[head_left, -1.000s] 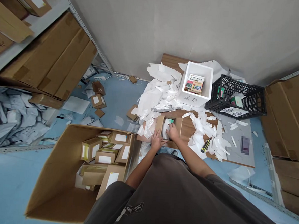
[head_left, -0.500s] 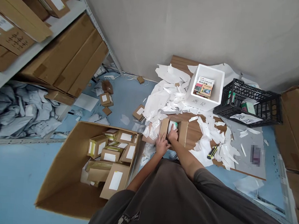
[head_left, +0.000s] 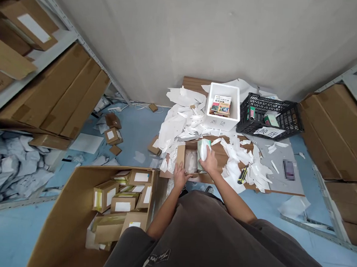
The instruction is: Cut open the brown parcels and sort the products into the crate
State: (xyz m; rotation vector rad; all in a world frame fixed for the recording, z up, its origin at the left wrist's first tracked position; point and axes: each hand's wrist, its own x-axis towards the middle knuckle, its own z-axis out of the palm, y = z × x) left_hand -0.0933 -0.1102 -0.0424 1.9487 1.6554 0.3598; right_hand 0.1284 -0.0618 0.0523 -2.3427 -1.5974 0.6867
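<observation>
Packet (head_left: 204,146) gripped in the right hand (head_left: 209,161) at the open box's (head_left: 181,154) two-o'clock side.
The left hand (head_left: 180,177) touches the box at seven o'clock, thumb spread; whether it grips, I cannot tell. From the box, a white bin (head_left: 220,123) of books (head_left: 221,105) stands at one o'clock, a black crate (head_left: 288,113) at two, a cutter (head_left: 243,174) just past three.

Both arms (head_left: 167,210) reach forward, left hand (head_left: 180,177) spread, right hand (head_left: 209,162) curled in a grip
</observation>
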